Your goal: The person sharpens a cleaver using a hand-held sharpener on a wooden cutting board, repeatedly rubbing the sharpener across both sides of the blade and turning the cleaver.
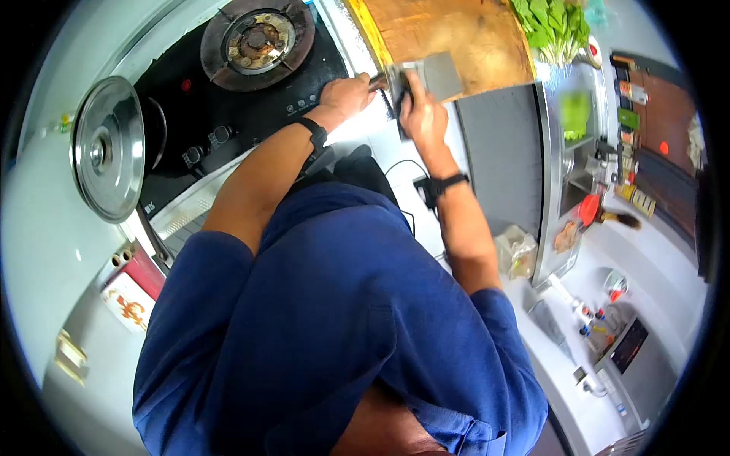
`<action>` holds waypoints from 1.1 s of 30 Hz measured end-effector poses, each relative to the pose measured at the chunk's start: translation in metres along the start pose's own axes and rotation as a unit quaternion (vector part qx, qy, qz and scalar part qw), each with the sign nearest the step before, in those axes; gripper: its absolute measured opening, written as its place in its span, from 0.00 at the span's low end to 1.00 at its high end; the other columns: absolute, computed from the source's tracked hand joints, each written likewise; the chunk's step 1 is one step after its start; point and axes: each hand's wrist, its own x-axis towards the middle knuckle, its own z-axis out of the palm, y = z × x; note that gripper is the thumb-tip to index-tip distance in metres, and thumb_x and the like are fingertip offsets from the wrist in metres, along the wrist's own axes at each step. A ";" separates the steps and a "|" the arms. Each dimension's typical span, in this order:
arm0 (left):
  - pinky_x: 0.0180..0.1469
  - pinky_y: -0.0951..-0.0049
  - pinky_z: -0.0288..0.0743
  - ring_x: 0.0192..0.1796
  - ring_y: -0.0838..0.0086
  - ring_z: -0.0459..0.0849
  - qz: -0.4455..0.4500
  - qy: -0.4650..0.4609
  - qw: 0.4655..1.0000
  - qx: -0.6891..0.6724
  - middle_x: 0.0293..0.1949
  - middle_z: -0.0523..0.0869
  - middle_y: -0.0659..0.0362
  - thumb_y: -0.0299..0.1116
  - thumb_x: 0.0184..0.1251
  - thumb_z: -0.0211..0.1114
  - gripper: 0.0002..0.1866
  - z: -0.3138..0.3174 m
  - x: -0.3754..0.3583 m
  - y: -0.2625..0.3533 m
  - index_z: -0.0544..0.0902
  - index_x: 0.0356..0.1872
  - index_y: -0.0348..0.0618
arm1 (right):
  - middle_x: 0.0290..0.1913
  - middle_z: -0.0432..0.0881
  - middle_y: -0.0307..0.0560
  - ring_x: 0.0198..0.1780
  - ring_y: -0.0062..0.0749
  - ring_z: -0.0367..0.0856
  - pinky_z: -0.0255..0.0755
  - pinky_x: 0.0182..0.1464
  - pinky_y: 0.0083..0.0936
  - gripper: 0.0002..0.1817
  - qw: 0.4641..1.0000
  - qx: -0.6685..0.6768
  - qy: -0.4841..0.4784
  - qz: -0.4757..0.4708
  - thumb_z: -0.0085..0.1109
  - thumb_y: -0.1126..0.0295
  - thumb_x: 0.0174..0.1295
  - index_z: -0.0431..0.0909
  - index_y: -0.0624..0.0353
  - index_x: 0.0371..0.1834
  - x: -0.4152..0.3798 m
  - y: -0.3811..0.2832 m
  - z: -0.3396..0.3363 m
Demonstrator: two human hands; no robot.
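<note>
My left hand (346, 102) is closed around the handle of a cleaver (441, 74), whose wide grey blade reaches over the near edge of a wooden cutting board (487, 34). My right hand (424, 118) is at the blade, index finger stretched along it. Its other fingers are curled around a narrow dark block (404, 106) that lies against or beside the blade. I cannot make out exactly what the block is, nor whether it touches the steel. Both wrists wear black bands.
Left stands a black gas stove (179, 121) with a burner (258, 42) and a pan under a metal lid (110, 148). Leafy greens (559, 30) lie right of the board, near a steel sink (582, 178). Bottles and jars (631, 129) line the right side.
</note>
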 end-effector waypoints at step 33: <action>0.46 0.47 0.84 0.40 0.47 0.92 -0.003 -0.009 1.000 -0.015 0.35 0.91 0.43 0.50 0.76 0.61 0.20 -0.002 0.000 0.003 0.80 0.48 0.40 | 0.30 0.85 0.59 0.30 0.56 0.86 0.81 0.33 0.48 0.24 0.999 -0.044 0.001 0.013 0.62 0.70 0.64 0.80 0.42 0.65 0.008 -0.012 -0.005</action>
